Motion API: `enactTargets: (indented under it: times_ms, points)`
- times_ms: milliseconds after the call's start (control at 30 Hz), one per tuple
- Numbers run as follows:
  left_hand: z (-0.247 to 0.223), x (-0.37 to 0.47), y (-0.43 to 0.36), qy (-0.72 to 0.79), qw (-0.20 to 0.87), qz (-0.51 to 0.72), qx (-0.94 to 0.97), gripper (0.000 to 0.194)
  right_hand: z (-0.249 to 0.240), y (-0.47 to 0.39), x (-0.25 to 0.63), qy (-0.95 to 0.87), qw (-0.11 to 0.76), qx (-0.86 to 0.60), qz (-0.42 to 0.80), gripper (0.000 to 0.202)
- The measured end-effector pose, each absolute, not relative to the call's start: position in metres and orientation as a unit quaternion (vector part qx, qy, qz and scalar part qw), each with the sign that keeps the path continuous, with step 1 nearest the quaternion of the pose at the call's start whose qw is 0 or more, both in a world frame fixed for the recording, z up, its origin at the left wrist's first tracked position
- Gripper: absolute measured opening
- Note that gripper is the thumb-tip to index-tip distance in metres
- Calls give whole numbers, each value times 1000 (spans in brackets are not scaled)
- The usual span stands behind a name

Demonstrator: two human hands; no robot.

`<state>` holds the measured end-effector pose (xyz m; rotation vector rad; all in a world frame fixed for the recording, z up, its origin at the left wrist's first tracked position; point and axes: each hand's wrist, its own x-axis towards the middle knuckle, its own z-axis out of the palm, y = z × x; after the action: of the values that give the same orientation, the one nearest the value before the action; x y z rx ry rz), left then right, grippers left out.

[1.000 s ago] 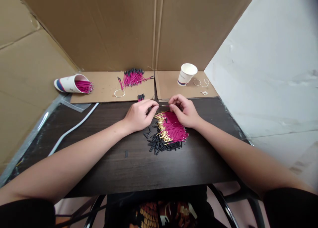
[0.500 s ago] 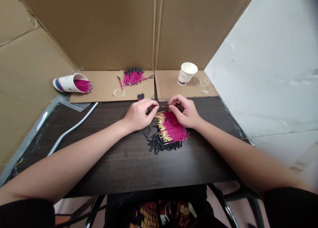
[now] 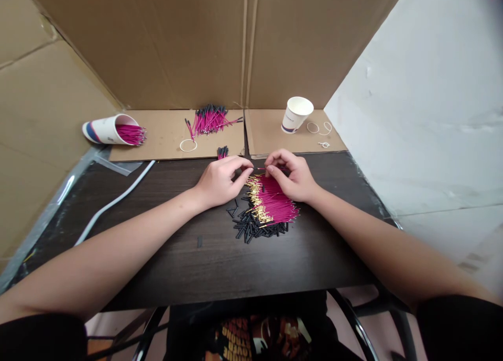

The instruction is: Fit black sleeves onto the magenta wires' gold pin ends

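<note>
Magenta wire (image 3: 260, 168) sits level, pinched by left hand (image 3: 220, 182) and right hand (image 3: 293, 177), forearms (image 3: 153, 227) angled inward

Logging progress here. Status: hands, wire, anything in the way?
Left hand and right hand both pinching. Magenta wire stretched between, dark toward the left. Nothing seen blocking; wire pile, black tubes close by.

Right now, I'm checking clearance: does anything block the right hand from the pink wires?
Nothing visible does: the right hand is at the far edge of the pink wires; black tubes lie mostly on the near side.
</note>
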<state>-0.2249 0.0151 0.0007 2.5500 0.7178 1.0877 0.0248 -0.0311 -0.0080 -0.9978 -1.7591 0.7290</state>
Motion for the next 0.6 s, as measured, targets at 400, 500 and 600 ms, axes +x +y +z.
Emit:
enactTargets:
  times_ms: [400,500,600]
  points:
    - [-1,-225,15,241,145,376,883,18,-8,-31,24,-723,473,-405,300,4]
    - [-2,-225,16,239,143,374,885,18,-8,-31,24,-724,472,-404,301,5]
    - [-1,-225,15,241,144,369,886,19,-8,-32,24,-725,471,-404,299,5]
